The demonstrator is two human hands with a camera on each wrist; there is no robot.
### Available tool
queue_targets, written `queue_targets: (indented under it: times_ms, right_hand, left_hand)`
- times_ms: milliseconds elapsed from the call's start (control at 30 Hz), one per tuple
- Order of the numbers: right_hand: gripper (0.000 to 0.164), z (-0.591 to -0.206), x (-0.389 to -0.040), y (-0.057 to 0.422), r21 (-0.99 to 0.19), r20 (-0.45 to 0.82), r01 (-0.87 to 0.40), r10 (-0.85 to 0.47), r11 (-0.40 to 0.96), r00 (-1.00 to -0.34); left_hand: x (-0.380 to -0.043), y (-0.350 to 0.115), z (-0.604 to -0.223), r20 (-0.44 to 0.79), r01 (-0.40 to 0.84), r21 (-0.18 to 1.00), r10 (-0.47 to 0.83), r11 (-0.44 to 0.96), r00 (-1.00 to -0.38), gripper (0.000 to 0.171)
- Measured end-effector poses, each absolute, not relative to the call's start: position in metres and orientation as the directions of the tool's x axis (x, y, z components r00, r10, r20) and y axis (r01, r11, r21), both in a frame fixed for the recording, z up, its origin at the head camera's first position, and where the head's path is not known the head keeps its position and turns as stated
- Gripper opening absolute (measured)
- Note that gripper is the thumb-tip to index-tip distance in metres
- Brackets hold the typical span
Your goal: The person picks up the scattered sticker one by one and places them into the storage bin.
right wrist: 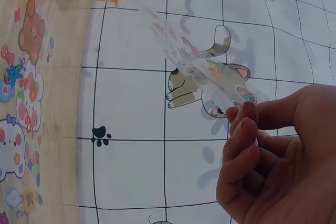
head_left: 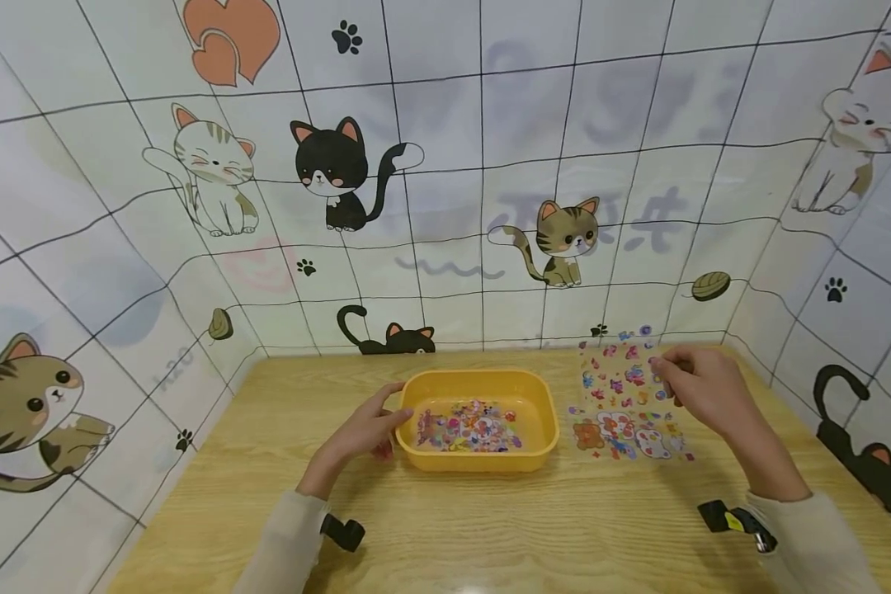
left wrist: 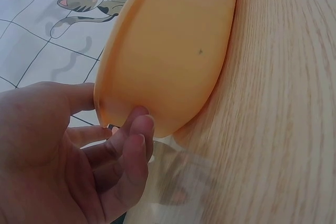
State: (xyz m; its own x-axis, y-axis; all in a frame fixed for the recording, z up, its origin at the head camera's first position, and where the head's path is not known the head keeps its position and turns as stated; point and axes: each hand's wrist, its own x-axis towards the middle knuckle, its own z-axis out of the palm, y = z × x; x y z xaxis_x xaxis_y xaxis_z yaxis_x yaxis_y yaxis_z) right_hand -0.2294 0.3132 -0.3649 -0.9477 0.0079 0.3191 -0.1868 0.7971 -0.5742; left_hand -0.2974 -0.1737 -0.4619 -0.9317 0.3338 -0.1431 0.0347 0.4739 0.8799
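A yellow plastic basin (head_left: 478,462) stands on the table with colourful stickers (head_left: 468,425) lying inside. My left hand (head_left: 367,425) grips its left end, thumb over the rim and fingers against the outer wall. The left wrist view shows those fingers (left wrist: 134,166) bent beside the basin (left wrist: 168,45). Between thumb and fingertips, my right hand (head_left: 705,388) pinches the right edge of a clear sticker sheet (head_left: 616,375), raised to the basin's right. The right wrist view shows the raised sheet (right wrist: 194,64) nearly edge-on. Below it, another sticker sheet (head_left: 624,435) lies flat on the table.
The wooden table (head_left: 445,528) meets a cat-patterned wall covering (head_left: 453,206) at the back and sides. A clear, faintly coloured piece (left wrist: 178,177) is partly visible by the left hand; its kind is unclear. Black camera straps (head_left: 341,532) sit on both wrists.
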Motion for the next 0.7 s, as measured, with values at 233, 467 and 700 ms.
queue_targets:
  times_ms: [233, 467, 700]
  right_hand:
    - [0.037, -0.363, -0.229, 0.307, -0.560, 0.328, -0.196, -0.002, 0.805, -0.945]
    - [0.039, -0.355, -0.233, 0.298, -0.540, 0.341, -0.206, -0.011, 0.816, -0.940]
    - [0.042, -0.343, -0.239, 0.288, -0.524, 0.292, -0.188, -0.033, 0.831, -0.956]
  left_hand:
    - [-0.297, -0.174, -0.458, -0.139, 0.040, 0.879, 0.336, 0.475, -0.932, 0.064]
    - [-0.296, -0.174, -0.458, -0.141, 0.037, 0.878, 0.331, 0.478, -0.933, 0.064]
    - [-0.297, -0.174, -0.459, -0.142, 0.034, 0.876, 0.325, 0.482, -0.935, 0.065]
